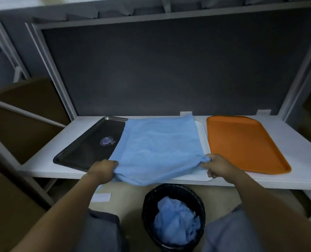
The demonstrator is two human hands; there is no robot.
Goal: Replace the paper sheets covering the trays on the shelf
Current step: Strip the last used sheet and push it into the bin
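On the white shelf (300, 158) three trays lie side by side: a black tray (86, 150) at the left, a white tray (205, 140) in the middle and an orange tray (242, 142) at the right. A blue sheet (158, 144) lies spread over the white tray, its left edge overlapping the black tray and its near edge sagging over the shelf front. The left hand (102, 170) grips the sheet's near left corner, fingers (113, 163) curled round the bunched paper. The right hand (218, 166) pinches the near right corner between thumb and fingers (208, 158). On the floor below stands a black bin (149, 202) holding crumpled blue sheets (174, 222).
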